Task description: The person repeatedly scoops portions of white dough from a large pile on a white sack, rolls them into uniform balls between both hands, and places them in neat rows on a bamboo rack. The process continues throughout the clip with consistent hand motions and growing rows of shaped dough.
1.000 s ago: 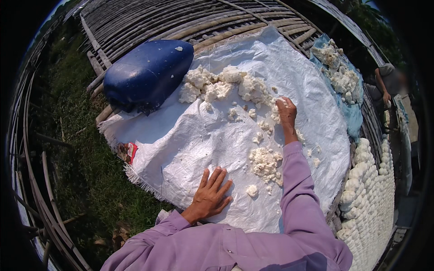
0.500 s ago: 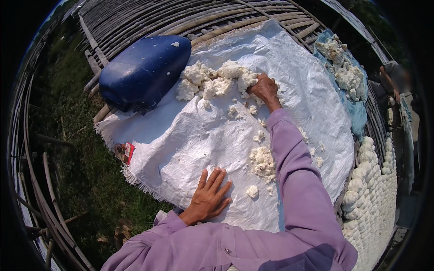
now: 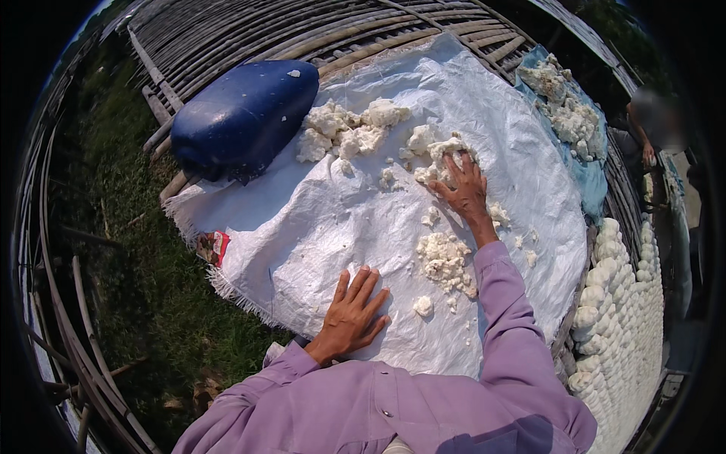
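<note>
My left hand (image 3: 352, 314) lies flat with fingers spread on a white woven sheet (image 3: 318, 242). Farther out, my right hand (image 3: 463, 189) is open, its fingers spread over and touching a crumbly white clump (image 3: 450, 155) of a moist, dough-like mass. Left of it sits a bigger heap of clumps (image 3: 352, 129). Nearer to me, beside my right forearm, lies another crumbly pile (image 3: 446, 261), with a small lump (image 3: 423, 306) just below it. Loose crumbs are scattered between these piles. Part of the clump under my right fingers is hidden.
A blue plastic container (image 3: 246, 117) lies on its side at the sheet's far left. Bamboo slats (image 3: 302, 30) run behind. At right are a blue cloth (image 3: 594, 185) with more clumps and rows of round white balls (image 3: 605, 325). Another person (image 3: 643, 129) is at far right; grass (image 3: 159, 287) at left.
My right hand has pulled back toward me and right, its fingers going from curled to spread. The clump by it now lies apart from the bigger heap. My left hand stays put.
</note>
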The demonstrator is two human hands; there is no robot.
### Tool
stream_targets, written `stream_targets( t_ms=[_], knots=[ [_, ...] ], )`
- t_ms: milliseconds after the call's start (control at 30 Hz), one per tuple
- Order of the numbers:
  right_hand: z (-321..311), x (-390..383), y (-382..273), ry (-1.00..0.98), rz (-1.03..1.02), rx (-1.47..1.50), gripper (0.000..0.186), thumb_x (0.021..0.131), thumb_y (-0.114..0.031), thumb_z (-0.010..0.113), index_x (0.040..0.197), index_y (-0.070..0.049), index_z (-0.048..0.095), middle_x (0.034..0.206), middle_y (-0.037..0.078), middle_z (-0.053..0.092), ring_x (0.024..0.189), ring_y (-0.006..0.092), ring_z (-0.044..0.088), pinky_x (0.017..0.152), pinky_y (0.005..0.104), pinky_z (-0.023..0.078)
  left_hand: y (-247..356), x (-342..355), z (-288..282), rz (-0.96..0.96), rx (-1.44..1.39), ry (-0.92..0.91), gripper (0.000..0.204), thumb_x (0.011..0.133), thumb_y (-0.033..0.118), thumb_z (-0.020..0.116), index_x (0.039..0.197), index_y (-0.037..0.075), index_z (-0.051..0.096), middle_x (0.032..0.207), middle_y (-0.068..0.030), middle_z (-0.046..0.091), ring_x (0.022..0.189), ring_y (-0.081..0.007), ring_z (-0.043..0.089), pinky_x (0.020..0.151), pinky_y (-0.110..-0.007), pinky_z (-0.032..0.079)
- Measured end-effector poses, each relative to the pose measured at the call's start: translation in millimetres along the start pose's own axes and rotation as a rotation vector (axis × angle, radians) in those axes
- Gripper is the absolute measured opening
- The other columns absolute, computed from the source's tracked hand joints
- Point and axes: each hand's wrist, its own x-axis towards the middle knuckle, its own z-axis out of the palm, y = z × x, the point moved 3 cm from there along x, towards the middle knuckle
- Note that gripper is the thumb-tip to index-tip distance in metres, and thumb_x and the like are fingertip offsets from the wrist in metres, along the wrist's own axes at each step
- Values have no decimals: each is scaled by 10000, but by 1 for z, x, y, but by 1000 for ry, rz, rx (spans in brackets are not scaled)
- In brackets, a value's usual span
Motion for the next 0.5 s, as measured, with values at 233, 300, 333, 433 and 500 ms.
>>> stream_targets(
  t_ms=[233, 300, 333, 433, 500],
  knots=[
    [16, 49, 9, -145, 79, 4, 750, 767, -578, 781, 1387, -184, 630, 1485, 82, 516, 1374, 411, 411, 1152, 504, 364, -1, 3, 0, 2, 4, -8, 514, 931, 339, 648, 1357, 57, 596, 1549, -247, 398, 1514, -391, 262, 1240, -581, 111],
    [31, 54, 8, -162, 85, -14, 698, 761, -547, 792, 1344, -182, 668, 1445, 49, 546, 1322, 388, 455, 1129, 495, 401, 0, 4, 0, -1, 2, -11, 523, 928, 350, 654, 1360, 60, 596, 1549, -245, 399, 1513, -391, 267, 1240, -581, 110],
    [37, 52, 7, -120, 115, -49, 573, 781, -451, 796, 1275, -173, 714, 1362, 22, 600, 1274, 361, 489, 1092, 471, 442, 1, 4, -1, 0, -2, -11, 530, 925, 356, 658, 1363, 64, 597, 1550, -242, 401, 1511, -390, 271, 1240, -581, 110],
    [41, 44, 18, -133, 148, 22, 514, 792, -365, 782, 1260, -164, 717, 1291, 6, 640, 1291, 353, 472, 1058, 439, 467, 1, 4, -11, 9, -49, 0, 549, 935, 380, 659, 1389, 80, 583, 1549, -235, 406, 1495, -400, 297, 1238, -576, 128],
    [28, 35, 30, 34, 217, 230, 504, 784, -342, 792, 1233, -125, 721, 1219, 69, 674, 1143, 296, 588, 944, 409, 511, 2, 13, -24, 3, -208, 39, 567, 954, 394, 643, 1421, 85, 558, 1546, -222, 419, 1490, -398, 310, 1237, -563, 148]
  ],
)
